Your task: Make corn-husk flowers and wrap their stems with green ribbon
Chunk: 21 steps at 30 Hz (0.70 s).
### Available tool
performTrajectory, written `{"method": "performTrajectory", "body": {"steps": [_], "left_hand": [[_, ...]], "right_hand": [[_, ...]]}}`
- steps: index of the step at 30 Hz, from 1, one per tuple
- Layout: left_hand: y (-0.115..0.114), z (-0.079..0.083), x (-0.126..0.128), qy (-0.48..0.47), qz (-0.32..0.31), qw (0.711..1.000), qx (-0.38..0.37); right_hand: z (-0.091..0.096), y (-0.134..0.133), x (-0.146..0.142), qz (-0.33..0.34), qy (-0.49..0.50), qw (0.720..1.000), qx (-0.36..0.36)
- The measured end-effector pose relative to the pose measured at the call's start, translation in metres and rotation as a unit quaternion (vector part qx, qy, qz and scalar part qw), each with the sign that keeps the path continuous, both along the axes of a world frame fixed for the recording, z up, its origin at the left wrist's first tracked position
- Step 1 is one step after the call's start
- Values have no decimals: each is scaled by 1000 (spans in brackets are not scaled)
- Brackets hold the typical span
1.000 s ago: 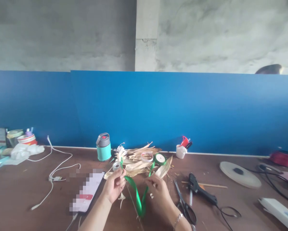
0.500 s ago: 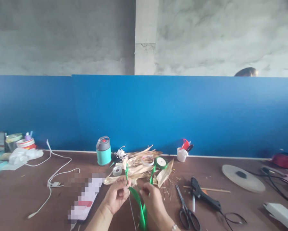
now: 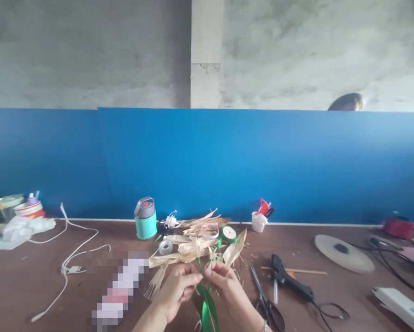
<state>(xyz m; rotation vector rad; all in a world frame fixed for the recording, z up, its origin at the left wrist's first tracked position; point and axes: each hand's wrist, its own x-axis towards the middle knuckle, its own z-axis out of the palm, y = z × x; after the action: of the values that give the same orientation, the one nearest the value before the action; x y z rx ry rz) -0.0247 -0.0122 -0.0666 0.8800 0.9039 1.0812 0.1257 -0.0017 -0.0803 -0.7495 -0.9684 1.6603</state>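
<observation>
My left hand (image 3: 180, 285) pinches a green ribbon (image 3: 208, 310) near the middle of the table. Close beside it, my right hand (image 3: 224, 280) is closed with thumb and fingers on the same ribbon. Its loose length hangs down between my wrists toward the front edge. A thin pale strand runs along the hanging part. Just beyond my fingertips lie dried corn husks (image 3: 193, 246), with a spool of green ribbon (image 3: 229, 234) and a roll of clear tape (image 3: 165, 247) among them. What exactly sits between the fingertips is too small to make out.
Black scissors (image 3: 265, 299) and a glue gun (image 3: 292, 279) lie to the right, near a pale round lid (image 3: 345, 253). A turquoise flask (image 3: 146, 221) and a white cup of tools (image 3: 258, 222) stand behind. White cables (image 3: 68, 258) spread at left. A blue partition (image 3: 207, 161) closes the back.
My hands have come closer together, the right one now gripping the ribbon beside the left. The ribbon's loop has narrowed, and the view has shifted slightly to the right.
</observation>
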Motion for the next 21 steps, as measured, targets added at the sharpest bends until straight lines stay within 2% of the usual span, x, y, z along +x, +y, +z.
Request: {"method": "performTrajectory", "body": {"steps": [5,9,18,21], "left_hand": [[-1,4,-1,13,-31,999,-30],[-1,3,0,19,-30,999,-41],[-2,-3,7,26,10,1000,6],[-3,-3,8,26,7,999,17]], "right_hand": [[8,-1,3,24,-5,999,30],[12,1,5,32,-8,998,45],[-10,3,-9,-4,46,999,7],[-12,3,-12,-4,49,999,-4]]}}
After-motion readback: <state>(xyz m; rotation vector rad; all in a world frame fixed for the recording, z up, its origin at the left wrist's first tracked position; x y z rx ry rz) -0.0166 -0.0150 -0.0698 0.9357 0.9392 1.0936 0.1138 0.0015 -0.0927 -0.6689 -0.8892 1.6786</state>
